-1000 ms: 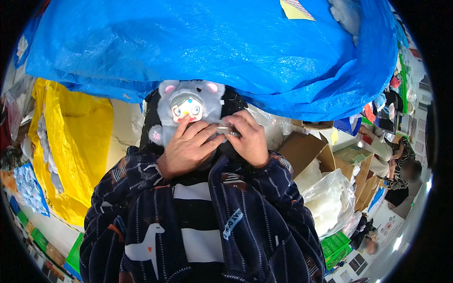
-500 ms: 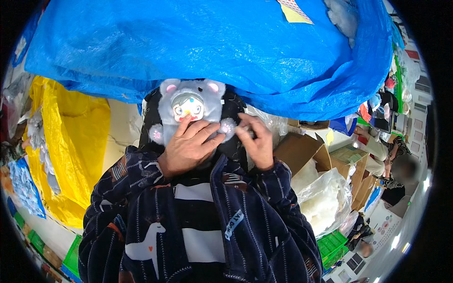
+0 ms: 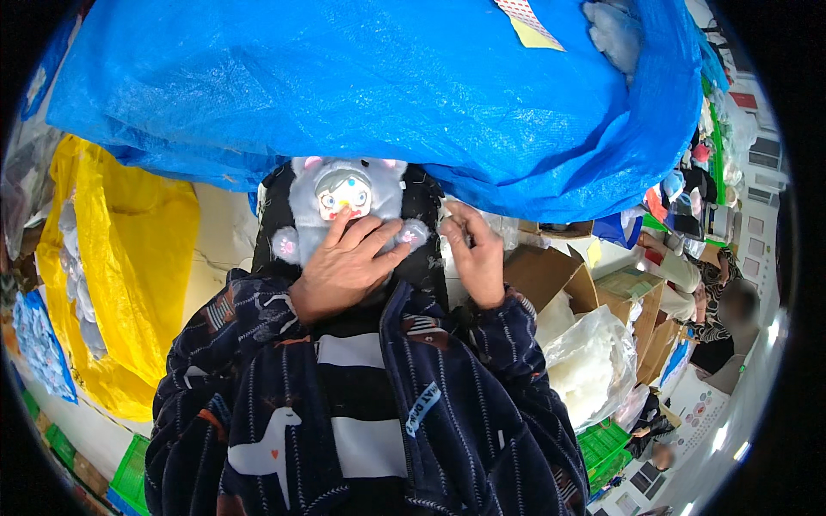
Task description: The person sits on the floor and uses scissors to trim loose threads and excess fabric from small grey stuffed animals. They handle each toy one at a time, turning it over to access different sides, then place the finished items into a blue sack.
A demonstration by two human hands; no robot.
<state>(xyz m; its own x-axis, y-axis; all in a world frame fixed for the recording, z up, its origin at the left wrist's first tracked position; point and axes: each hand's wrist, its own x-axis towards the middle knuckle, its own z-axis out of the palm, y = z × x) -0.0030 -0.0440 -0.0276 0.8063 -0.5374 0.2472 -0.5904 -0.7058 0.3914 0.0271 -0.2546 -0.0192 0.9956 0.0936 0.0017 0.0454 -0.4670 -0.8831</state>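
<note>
A grey plush toy (image 3: 303, 198) with pink-lined ears, pink paw pads and a doll-like face lies face up in front of me, on black fabric (image 3: 419, 191). My left hand (image 3: 346, 265) rests flat across its belly with the fingers spread, one fingertip at the bottom of the face. Just right of the toy's paw, my right hand (image 3: 476, 258) is raised, thumb and forefinger curled toward each other beside the black fabric. Whatever sits between those fingertips is too small to make out. The ears are partly covered by the blue sheet's edge.
A large blue plastic sheet (image 3: 361, 86) spreads beyond the toy. A yellow sack (image 3: 129, 258) with grey plush pieces stands left. At the right are cardboard boxes (image 3: 551, 279), a clear bag of white stuffing (image 3: 594, 365) and a green crate (image 3: 605, 451). Other people are farther right.
My right hand has shifted slightly right, away from the toy's paw, and its fingers have drawn together. The left hand stays on the belly. The blue sheet now covers more of the ears.
</note>
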